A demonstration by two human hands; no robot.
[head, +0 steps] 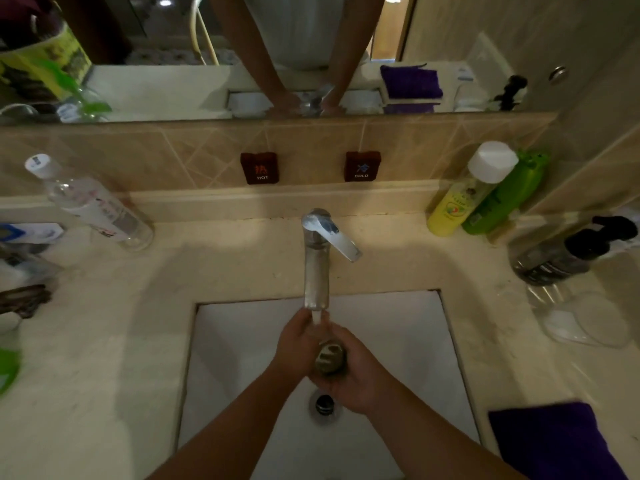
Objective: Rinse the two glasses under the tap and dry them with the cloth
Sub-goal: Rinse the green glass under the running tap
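Writing: "HOT" is read on the left dark red wall plaque (259, 168) and "COLD" on the right dark red wall plaque (362, 166); the bottle labels are too blurred to be read.
Left hand (297, 344): it is reached forward over the white rectangular sink (408, 341), with its fingers wrapped round the mouth end of the glass.
Right hand (349, 379): it is cupped from below, the fingers curled under the base end.
Held glass: a clear drinking glass (327, 353) is gripped between both hands, tilted, directly under the spout of the chrome lever tap (317, 268), above the drain (323, 403).
Second glass: another clear drinking glass (585, 323) is seen on the cream marble bench (104, 341) at the right, well apart from the hands.
Cloth: a folded purple cloth (554, 441) is laid on the bench at the near right.
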